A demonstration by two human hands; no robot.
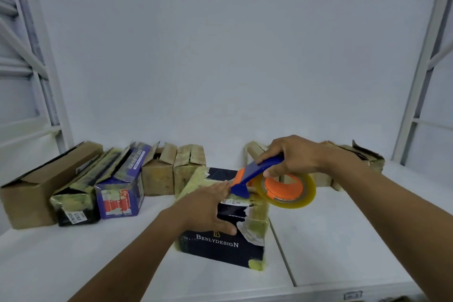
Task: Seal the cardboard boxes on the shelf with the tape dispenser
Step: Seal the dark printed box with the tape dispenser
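- Step in hand, judged: taping the top of the dark box (pixel 220 245), which stands at the front middle of the shelf (pixel 343 240).
- Right hand (pixel 291 157): grip wrapped round the blue handle of the dispenser (pixel 255 174). Its nose is down at the box's top edge and the roll (pixel 301 193) hangs off to the right.
- Left hand (pixel 208 208): grip wide, fingers flat on the box top just beside the dispenser nose, thumb spread down the front face. It steadies the box.
- Next move likely calls for drawing the dispenser along the top with steady downward pressure while the left hand pins the box, then cutting.
- Hard to tell: whether any clear tape is stuck down yet, and the cutter itself.
- The right arm covers part of the back boxes (pixel 355 157).
- Left row (pixel 36 193): several flaps stand open; the rest is unclear.
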